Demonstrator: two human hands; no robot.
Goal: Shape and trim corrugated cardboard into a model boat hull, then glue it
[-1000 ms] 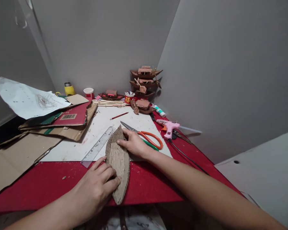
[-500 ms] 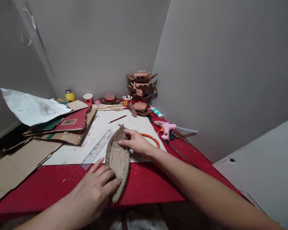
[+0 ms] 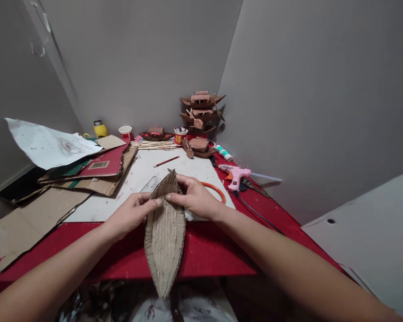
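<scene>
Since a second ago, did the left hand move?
Yes. The left hand slid away from the red table's front edge, up along the cardboard hull toward the white board.

A plain grey back wall [image 3: 137, 53] and a plain grey right-hand wall [image 3: 322, 89] met at a corner. The red cloth-covered tabletop [image 3: 215, 252] was set into that corner. A pale grey panel with one small round hole [image 3: 372, 250] stood at lower right. Lighting was dim and even.
</scene>
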